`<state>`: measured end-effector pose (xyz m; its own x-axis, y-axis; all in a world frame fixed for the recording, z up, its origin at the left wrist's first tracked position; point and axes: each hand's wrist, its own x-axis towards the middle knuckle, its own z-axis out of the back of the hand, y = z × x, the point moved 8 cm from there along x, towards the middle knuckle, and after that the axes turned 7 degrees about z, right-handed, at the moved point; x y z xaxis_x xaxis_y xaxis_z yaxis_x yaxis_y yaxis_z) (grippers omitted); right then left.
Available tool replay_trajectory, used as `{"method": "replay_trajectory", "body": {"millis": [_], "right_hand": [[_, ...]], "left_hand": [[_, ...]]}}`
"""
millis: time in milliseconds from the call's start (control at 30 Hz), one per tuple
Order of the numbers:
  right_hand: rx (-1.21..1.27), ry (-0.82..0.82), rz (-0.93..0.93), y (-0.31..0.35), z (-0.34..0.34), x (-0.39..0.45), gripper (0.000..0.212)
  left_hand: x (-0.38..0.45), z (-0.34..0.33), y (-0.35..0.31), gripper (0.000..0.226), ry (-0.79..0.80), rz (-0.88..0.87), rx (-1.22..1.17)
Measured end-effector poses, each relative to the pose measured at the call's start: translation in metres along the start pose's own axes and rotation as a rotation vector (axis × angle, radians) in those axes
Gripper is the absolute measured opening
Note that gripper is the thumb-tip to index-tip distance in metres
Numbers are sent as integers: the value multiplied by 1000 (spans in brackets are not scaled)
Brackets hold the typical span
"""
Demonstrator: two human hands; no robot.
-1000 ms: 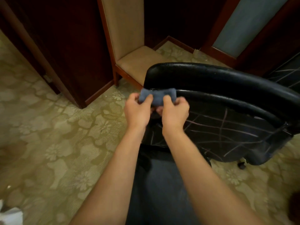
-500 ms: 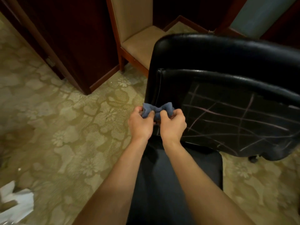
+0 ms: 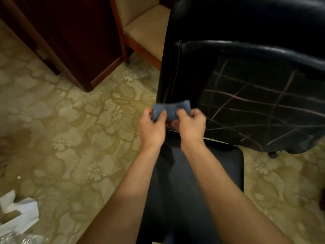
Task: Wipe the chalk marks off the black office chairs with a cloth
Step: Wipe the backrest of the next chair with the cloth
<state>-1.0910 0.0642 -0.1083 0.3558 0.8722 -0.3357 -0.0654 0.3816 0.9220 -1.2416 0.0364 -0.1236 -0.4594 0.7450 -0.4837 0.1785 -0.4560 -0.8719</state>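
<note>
A black office chair (image 3: pixel 228 29) fills the upper right, its back turned to me. Pale pink and white chalk marks (image 3: pixel 255 106) cross the lower panel of that back in a loose grid. A small folded blue-grey cloth (image 3: pixel 171 109) sits just in front of the chair back's lower left corner. My left hand (image 3: pixel 152 127) pinches the cloth's left end and my right hand (image 3: pixel 190 125) pinches its right end. Both forearms reach up from the bottom of the view.
A beige upholstered wooden chair (image 3: pixel 146 30) stands behind the office chair, beside a dark wooden cabinet (image 3: pixel 73 37). White paper scraps (image 3: pixel 19 213) lie on the patterned carpet (image 3: pixel 70 138) at lower left. Dark trousers (image 3: pixel 177 191) show below my arms, and a chair caster (image 3: pixel 273 154) at right.
The view has tilted down and closed in on the chair back, so the chalked panel looms larger. Both hands with the cloth have dropped from the chair's top edge to its lower left corner.
</note>
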Motion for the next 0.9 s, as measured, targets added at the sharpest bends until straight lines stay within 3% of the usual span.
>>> {"method": "replay_trajectory", "body": {"millis": [133, 233, 400, 533, 700, 767, 900], "right_hand": [[184, -5, 278, 117, -5, -2, 12], [163, 17, 334, 143, -4, -2, 12], [-57, -5, 288, 86, -4, 5, 12], [-114, -68, 273, 34, -4, 3, 13], [-170, -27, 335, -14, -8, -3, 13], [-169, -9, 263, -45, -10, -3, 10], [-84, 1, -53, -125, 0, -11, 8]], "left_hand": [[-11, -4, -127, 10, 14, -264, -109], [-1, -11, -154, 11, 46, -308, -51], [7, -8, -85, 14, -3, -213, 51], [15, -8, -35, 6, -37, -211, 92], [25, -6, 19, 7, -38, -169, 108], [28, -4, 53, 11, -39, -68, 103], [16, 2, 118, 8, -33, 169, 50]]}}
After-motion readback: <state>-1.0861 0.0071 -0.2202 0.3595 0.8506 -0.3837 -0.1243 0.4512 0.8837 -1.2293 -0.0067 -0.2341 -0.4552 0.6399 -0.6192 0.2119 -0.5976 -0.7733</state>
